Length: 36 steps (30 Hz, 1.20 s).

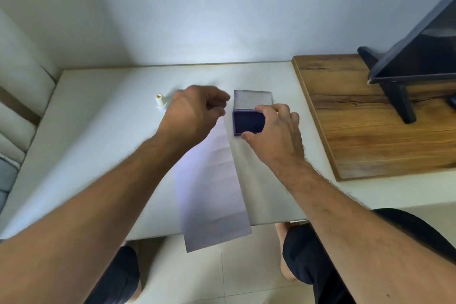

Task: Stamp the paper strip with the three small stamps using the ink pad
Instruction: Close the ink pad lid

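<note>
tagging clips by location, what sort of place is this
Probably a living room at home: a dark flat screen on legs stands on a wooden board, cushioned seating sits left of the white table, and the floor is tiled.

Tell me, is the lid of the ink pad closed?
No, the ink pad lies open: its lid is folded back flat on the table, and the dark ink surface shows beside the right hand.

Long white paper strip (212, 180) lies mid-table on the white tabletop (98, 131), near end hanging over the front edge. Open purple ink pad (248, 121) just right of strip's far end, lid up behind it. Small white stamp (160, 100) stands far left. Brown wooden board (357, 118) at right w/ black monitor stand (399, 96) on it.
</note>
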Available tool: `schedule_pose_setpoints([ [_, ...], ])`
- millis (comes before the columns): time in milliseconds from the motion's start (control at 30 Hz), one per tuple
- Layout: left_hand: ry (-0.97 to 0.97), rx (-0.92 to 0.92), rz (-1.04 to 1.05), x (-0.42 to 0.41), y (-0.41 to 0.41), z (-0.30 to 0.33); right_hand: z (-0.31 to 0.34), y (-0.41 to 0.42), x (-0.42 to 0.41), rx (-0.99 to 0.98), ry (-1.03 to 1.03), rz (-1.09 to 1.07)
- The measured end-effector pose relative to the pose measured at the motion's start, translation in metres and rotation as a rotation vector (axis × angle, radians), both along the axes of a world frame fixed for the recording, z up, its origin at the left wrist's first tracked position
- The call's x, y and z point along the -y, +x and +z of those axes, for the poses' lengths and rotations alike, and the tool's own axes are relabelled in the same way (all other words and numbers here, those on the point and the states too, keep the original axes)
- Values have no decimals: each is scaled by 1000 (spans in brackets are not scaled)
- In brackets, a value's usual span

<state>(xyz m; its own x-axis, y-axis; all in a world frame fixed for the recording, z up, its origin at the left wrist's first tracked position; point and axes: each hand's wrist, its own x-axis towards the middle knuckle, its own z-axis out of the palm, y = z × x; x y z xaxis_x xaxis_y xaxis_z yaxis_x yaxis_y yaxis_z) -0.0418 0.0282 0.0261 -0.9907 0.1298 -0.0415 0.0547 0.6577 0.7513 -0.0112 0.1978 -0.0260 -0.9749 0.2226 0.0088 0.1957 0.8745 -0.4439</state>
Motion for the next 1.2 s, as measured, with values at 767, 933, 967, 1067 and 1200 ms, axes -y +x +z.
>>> schedule_pose_setpoints([
  [767,-441,11,-85,-52,-112,-55,-31,-14,-1,-102,26,-104],
  [933,-449,27,-77,-52,-112,-53,-32,-14,-1,-115,5,-85],
  [967,-449,29,-77,-51,-112,-52,-32,-14,-1,-122,3,-82],
  [1067,-453,26,-82,-50,-112,-51,-33,-14,1,-154,-6,-83],
  [1200,-452,27,-86,-47,-114,-51,-34,-15,0,-171,-39,-78],
])
